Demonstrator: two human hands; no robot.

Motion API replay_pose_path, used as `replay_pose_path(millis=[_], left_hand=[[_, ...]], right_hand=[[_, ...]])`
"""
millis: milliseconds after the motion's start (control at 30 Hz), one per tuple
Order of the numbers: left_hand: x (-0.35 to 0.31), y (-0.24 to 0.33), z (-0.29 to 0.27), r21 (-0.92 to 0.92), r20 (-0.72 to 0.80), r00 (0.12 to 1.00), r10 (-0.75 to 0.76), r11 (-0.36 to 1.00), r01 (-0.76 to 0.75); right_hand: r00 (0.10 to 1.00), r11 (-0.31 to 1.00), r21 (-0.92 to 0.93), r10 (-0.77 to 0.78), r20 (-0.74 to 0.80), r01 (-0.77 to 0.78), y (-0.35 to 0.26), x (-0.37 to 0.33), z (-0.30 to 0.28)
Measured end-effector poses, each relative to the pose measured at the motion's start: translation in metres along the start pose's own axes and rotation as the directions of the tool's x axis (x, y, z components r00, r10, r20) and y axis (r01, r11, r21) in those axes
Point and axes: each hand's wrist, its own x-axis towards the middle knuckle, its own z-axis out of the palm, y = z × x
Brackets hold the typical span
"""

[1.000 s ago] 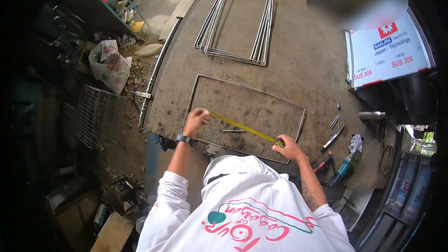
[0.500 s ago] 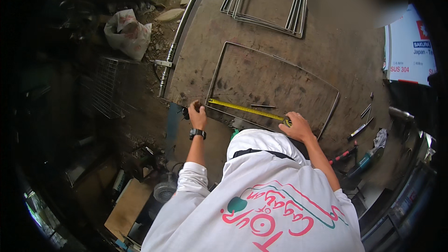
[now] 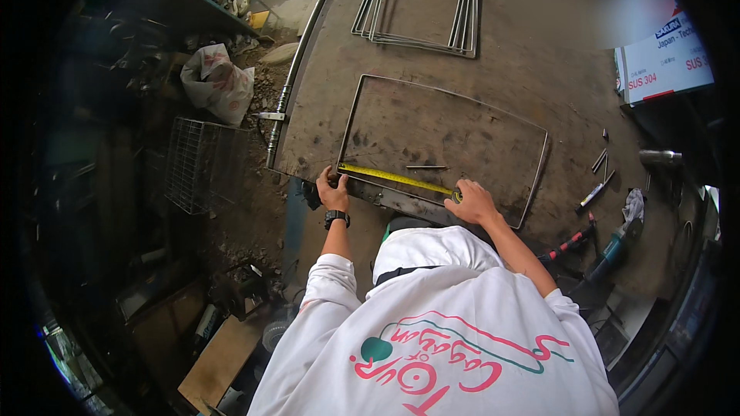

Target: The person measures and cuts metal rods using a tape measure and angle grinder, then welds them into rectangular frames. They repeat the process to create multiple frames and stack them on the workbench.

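A rectangular frame of thin metal rod (image 3: 455, 94) lies flat on the brown worktable (image 3: 570, 100). My left hand (image 3: 333, 194) is at its near left corner, thumb and fingers closed around the rod beside the tape's end. A yellow tape blade (image 3: 397, 178) stretches along the near side of the frame. My right hand (image 3: 474, 204) grips the tape measure (image 3: 456, 196), whose case is mostly hidden by the fingers. Inside the frame, just beyond the blade, lies a short metal rod (image 3: 426, 166).
Several similar rod frames (image 3: 424, 46) lie stacked at the far side. To the right are a marker pen (image 3: 597, 191), short rod pieces (image 3: 600, 160) and a teal angle grinder (image 3: 613, 250). A metal pipe (image 3: 297, 69) runs along the left table edge; a wire cage (image 3: 189, 166) stands beyond it.
My left hand has moved in against the frame's corner and closed there. The right hand still holds the tape measure, with the blade extended. The whole view has shifted slightly.
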Motion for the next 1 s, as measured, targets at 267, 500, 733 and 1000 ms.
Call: replay_pose_path(millis=[267, 500, 733, 1000], left_hand=[[0.001, 0.0, -0.003, -0.076, 0.051, 0.999, -0.008, 0.997, 0.012], [-0.002, -0.002, -0.003, -0.064, 0.015, 0.998, 0.055, 0.997, -0.054], [0.0, -0.004, -0.002, -0.076, 0.025, 0.999, 0.031, 0.997, -0.029], [0.003, -0.009, -0.001, -0.106, 0.023, 0.998, 0.055, 0.993, -0.052]], right_hand=[[1.0, 1.0, 0.025, 0.002, -0.012, -0.001, 0.001, -0.011, 0.013], [0.993, 0.998, -0.009, -0.06, -0.1, 0.06, 0.004, -0.013, 0.03], [0.994, 0.998, 0.028, -0.058, -0.093, 0.061, 0.004, -0.019, 0.032], [0.976, 0.994, 0.006, -0.106, -0.189, 0.109, 0.006, -0.018, 0.043]])
